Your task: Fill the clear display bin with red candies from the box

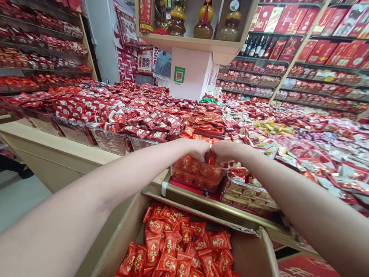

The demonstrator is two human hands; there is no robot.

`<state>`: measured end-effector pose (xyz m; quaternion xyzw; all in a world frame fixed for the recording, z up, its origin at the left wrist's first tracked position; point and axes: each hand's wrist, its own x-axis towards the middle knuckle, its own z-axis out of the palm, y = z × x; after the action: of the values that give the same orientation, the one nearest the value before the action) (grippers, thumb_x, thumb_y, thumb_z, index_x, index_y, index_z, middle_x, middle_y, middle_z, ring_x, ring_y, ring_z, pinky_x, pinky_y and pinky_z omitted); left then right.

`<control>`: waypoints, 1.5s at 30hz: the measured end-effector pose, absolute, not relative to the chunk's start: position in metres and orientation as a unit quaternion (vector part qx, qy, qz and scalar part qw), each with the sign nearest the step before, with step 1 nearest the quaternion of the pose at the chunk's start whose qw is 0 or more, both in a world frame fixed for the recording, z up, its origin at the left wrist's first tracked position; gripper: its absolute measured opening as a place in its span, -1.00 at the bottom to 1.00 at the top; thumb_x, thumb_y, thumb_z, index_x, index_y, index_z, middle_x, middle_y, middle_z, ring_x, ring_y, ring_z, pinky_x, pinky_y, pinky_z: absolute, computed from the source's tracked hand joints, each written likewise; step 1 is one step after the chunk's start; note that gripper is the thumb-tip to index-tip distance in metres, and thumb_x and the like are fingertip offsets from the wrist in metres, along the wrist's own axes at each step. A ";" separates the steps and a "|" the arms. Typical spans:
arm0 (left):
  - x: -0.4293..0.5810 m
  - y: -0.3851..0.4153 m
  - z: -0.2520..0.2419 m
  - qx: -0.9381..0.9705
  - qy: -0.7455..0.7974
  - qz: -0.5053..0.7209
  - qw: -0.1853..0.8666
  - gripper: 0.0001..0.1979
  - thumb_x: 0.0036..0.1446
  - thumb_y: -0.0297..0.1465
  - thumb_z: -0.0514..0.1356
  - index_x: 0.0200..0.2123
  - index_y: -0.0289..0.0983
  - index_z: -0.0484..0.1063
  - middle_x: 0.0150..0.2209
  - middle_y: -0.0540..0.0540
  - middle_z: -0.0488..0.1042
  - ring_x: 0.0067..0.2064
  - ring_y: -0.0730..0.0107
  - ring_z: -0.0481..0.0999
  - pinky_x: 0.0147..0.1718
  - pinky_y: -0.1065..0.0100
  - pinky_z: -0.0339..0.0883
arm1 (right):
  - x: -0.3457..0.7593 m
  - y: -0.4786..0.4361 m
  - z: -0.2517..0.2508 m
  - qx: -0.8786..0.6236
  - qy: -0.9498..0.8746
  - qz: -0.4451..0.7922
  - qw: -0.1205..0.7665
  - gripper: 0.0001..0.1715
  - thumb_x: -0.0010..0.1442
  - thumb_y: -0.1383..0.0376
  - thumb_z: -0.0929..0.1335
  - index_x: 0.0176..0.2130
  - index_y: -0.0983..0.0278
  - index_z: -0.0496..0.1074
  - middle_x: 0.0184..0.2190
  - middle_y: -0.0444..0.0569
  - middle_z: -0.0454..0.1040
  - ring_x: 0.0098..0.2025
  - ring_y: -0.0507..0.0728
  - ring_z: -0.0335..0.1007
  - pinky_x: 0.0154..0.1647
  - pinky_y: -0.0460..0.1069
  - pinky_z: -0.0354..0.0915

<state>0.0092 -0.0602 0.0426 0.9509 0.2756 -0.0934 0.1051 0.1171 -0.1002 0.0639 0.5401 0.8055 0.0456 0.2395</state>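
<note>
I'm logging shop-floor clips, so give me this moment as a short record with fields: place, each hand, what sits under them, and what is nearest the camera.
place: sweet shop; display counter heaped with red-wrapped sweets
left hand: left hand curled shut, knuckles up, meeting the other hand
right hand: right hand curled shut, against the left
grip contents: hidden
under hands: clear bin filled with red sweets
near camera: open cardboard box holding red candy packets
background: wall shelves of red boxes

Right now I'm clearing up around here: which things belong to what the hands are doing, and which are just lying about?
In hand: left hand, right hand, clear bin under them, cardboard box of red packets.
Lying about: neighbouring bins, gourd bottles, wall shelves.
</note>
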 end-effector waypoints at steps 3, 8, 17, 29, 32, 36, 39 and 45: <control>0.006 -0.061 0.044 0.947 0.292 -0.086 0.097 -0.79 -0.23 -0.49 0.14 -0.42 -0.33 0.46 -0.48 -0.02 0.47 -0.46 0.42 0.35 -0.47 0.46 0.19 | 0.117 -0.103 0.064 0.530 0.812 0.054 0.236 -0.70 -0.12 0.37 0.32 -0.31 0.40 0.48 -0.34 0.12 0.50 -0.35 0.17 0.41 -0.49 -0.08 0.22; 0.005 -0.061 0.042 0.944 0.311 -0.074 0.084 -0.81 -0.24 -0.46 0.13 -0.45 -0.34 0.43 -0.50 -0.05 0.44 -0.46 0.37 0.35 -0.49 0.42 0.20 | 0.113 -0.102 0.058 0.532 0.811 0.070 0.232 -0.60 -0.15 0.38 0.35 -0.22 0.43 0.44 -0.29 0.18 0.47 -0.29 0.22 0.39 -0.43 -0.05 0.23; 0.006 -0.055 0.040 0.940 0.317 -0.097 0.086 -0.85 -0.26 -0.45 0.14 -0.50 -0.29 0.43 -0.51 0.00 0.44 -0.44 0.41 0.35 -0.43 0.45 0.21 | 0.109 -0.096 0.059 0.522 0.809 -0.001 0.272 -0.59 -0.21 0.22 0.42 -0.30 0.39 0.47 -0.35 0.07 0.50 -0.34 0.15 0.38 -0.41 -0.08 0.22; 0.005 -0.057 0.040 0.938 0.319 -0.108 0.084 -0.82 -0.22 -0.40 0.14 -0.47 -0.31 0.48 -0.52 -0.04 0.46 -0.48 0.42 0.33 -0.49 0.45 0.16 | 0.115 -0.099 0.059 0.563 0.778 -0.050 0.274 -0.66 -0.18 0.51 0.28 -0.31 0.43 0.47 -0.48 0.06 0.51 -0.46 0.17 0.39 -0.46 0.02 0.27; 0.005 -0.056 0.044 0.939 0.315 -0.107 0.088 -0.79 -0.19 -0.38 0.15 -0.41 -0.32 0.49 -0.49 -0.04 0.48 -0.45 0.42 0.35 -0.47 0.45 0.17 | 0.114 -0.100 0.059 0.567 0.777 -0.055 0.269 -0.60 -0.19 0.52 0.28 -0.26 0.45 0.46 -0.45 0.07 0.51 -0.42 0.18 0.40 -0.45 0.01 0.27; -0.005 -0.053 0.054 0.938 0.319 -0.106 0.089 -0.69 -0.18 -0.30 0.18 -0.31 -0.30 0.47 -0.36 -0.04 0.50 -0.38 0.43 0.39 -0.41 0.49 0.18 | 0.114 -0.103 0.062 0.579 0.769 -0.082 0.258 -0.63 -0.13 0.48 0.29 -0.24 0.49 0.44 -0.53 0.09 0.51 -0.45 0.16 0.42 -0.48 -0.02 0.28; -0.014 -0.051 0.060 0.933 0.334 -0.108 0.080 -0.68 -0.19 -0.29 0.18 -0.31 -0.30 0.47 -0.33 -0.06 0.51 -0.36 0.43 0.40 -0.38 0.49 0.19 | 0.113 -0.105 0.067 0.590 0.765 -0.102 0.239 -0.60 -0.08 0.48 0.26 -0.17 0.47 0.40 -0.55 0.06 0.51 -0.55 0.09 0.41 -0.55 -0.06 0.28; -0.018 -0.055 0.054 0.931 0.338 -0.121 0.071 -0.73 -0.22 -0.33 0.16 -0.37 -0.29 0.47 -0.43 -0.01 0.48 -0.45 0.46 0.36 -0.49 0.49 0.17 | 0.100 -0.099 0.063 0.566 0.807 -0.059 0.156 -0.68 -0.05 0.34 0.30 -0.24 0.37 0.44 -0.43 0.07 0.52 -0.49 0.09 0.42 -0.50 -0.09 0.28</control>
<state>-0.0182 -0.0551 0.0538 0.9306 0.3380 -0.1210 0.0712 0.0996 -0.0987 0.0634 0.5664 0.8071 -0.0587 0.1561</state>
